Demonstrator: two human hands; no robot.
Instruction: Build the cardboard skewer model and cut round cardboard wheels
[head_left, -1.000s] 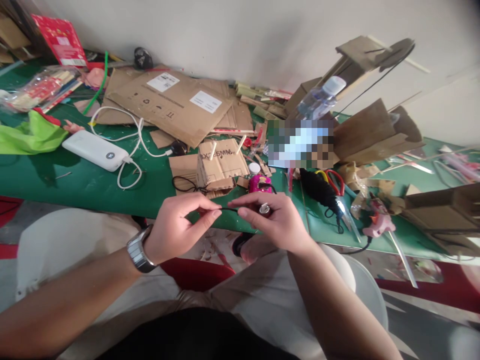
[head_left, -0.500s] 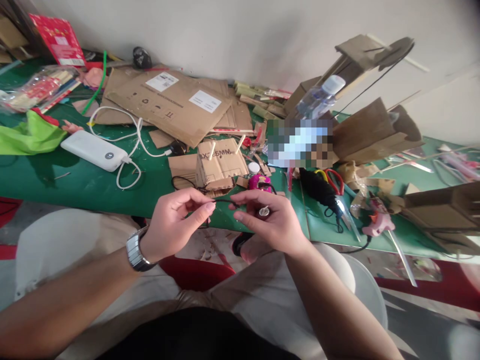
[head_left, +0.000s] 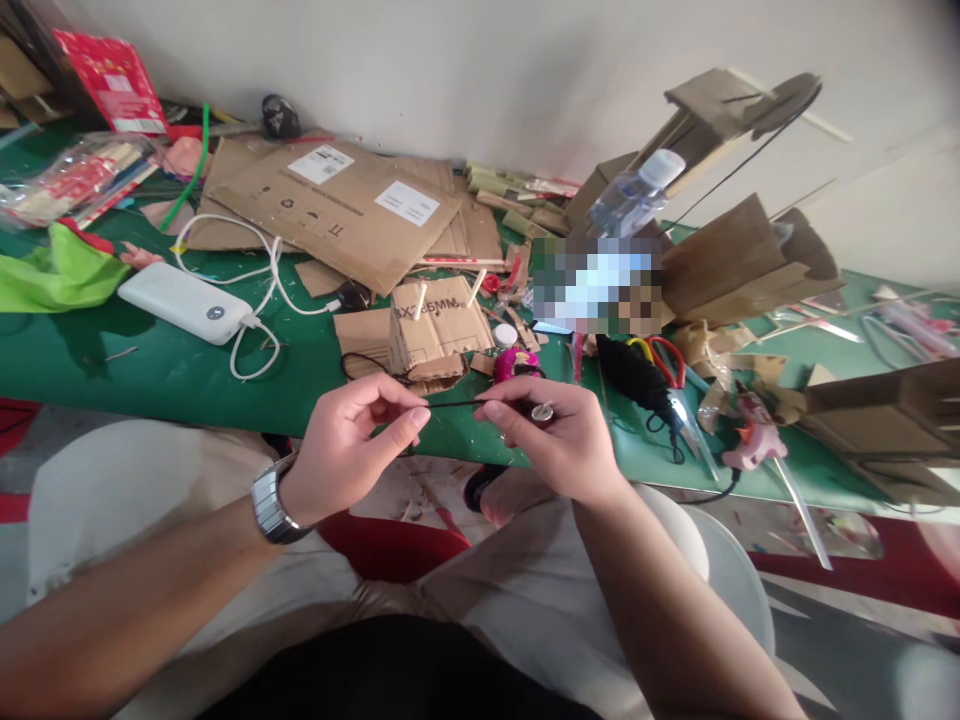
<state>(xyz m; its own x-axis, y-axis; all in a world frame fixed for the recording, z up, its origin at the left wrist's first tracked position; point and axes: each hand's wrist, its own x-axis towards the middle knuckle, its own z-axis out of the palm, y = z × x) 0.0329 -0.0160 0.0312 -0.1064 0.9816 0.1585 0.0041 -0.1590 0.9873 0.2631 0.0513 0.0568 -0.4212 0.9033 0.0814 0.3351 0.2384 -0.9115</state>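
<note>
A thin black cord [head_left: 454, 404] runs taut between my two hands, just in front of the table edge. My left hand [head_left: 349, 435] pinches one end between thumb and forefinger. The other end is pinched by my right hand [head_left: 562, 435], where a small round silvery piece [head_left: 541, 412] shows against the fingers; I cannot make out whether it is a ring or something held. Just beyond the hands stands a small cardboard box [head_left: 431, 340] with two pale sticks poking up. Beside it lies a magenta item [head_left: 517, 363], partly hidden by my right hand.
The green table [head_left: 300, 350] carries a white power bank [head_left: 184, 302] with cable, flat cardboard [head_left: 330, 215], a water bottle [head_left: 637, 190], red-handled scissors [head_left: 679, 390], a pink glue gun [head_left: 757, 445], and cardboard structures [head_left: 739, 265] at the right.
My right hand has shifted slightly right and turned, and the black cord, slack and curved before, is now straight between the hands. My left hand has barely moved.
</note>
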